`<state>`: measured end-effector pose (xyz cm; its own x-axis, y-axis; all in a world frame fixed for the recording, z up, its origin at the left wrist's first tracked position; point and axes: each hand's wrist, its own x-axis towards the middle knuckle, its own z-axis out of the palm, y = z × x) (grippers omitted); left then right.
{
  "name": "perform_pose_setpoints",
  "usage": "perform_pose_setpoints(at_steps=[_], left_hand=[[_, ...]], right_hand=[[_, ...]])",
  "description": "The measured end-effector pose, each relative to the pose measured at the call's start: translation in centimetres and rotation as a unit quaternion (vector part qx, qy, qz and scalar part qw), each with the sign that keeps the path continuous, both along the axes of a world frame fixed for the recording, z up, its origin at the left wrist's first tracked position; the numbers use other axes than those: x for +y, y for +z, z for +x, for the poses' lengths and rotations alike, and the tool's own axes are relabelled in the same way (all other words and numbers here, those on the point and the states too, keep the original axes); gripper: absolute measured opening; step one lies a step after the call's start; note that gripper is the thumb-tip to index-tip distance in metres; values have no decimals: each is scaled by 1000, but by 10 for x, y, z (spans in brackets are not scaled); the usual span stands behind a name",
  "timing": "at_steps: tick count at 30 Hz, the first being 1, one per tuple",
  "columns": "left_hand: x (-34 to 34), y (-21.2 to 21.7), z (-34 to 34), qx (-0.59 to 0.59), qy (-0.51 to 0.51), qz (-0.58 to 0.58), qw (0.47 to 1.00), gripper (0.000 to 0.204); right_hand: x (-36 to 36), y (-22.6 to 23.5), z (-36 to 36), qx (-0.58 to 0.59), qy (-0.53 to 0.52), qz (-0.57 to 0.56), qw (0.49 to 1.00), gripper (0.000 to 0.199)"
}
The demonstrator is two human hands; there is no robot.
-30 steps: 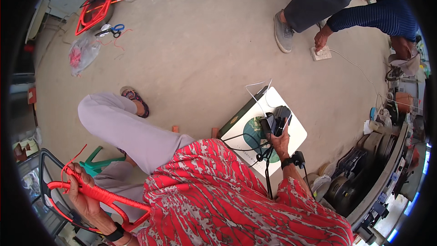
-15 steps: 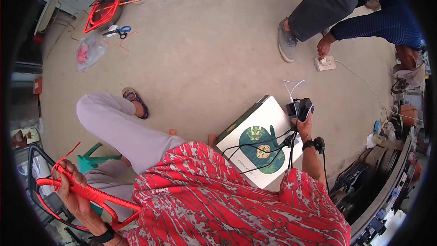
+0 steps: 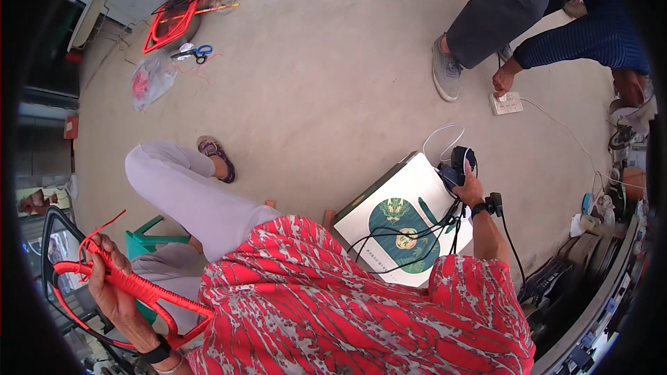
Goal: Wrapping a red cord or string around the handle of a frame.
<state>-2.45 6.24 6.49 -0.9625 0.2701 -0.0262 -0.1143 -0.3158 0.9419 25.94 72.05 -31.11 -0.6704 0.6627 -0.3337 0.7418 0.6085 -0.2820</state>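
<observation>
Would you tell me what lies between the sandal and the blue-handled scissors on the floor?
In the head view, only bare concrete floor lies between the sandal and the scissors.

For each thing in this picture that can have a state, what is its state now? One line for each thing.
Left hand: closed around the red-wrapped frame, held up.
Right hand: gripping a small black device, cables hanging from it.
White box: closed, lying flat on the floor, black cables across its lid.
Power strip: on the floor, another person's hand touching it.
Scissors: lying on the floor.
</observation>
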Motion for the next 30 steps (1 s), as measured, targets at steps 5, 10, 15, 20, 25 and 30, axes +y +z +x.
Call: perform_pose_setpoints(at_steps=[5, 10, 15, 20, 25, 30], left_hand=[[4, -5, -4, -2, 20, 6, 1000, 26], [-8, -18, -16, -21, 28, 35, 999, 25], [-20, -39, -30, -47, -1, 93, 995, 25], [-37, -65, -41, -47, -19, 134, 990, 24], [-61, -95, -52, -60, -48, 200, 977, 24], [-71, -121, -64, -72, -67, 226, 969, 25]], right_hand=[[5, 10, 12, -23, 13, -121, 992, 108], [-28, 93, -10, -35, 11, -320, 947, 94], [-69, 138, -4, 40, 42, -387, 920, 89], [-121, 160, 4, 88, 54, -322, 941, 100], [-187, 170, 13, 100, 74, -239, 963, 105], [-240, 183, 23, 97, -6, -213, 972, 106]])
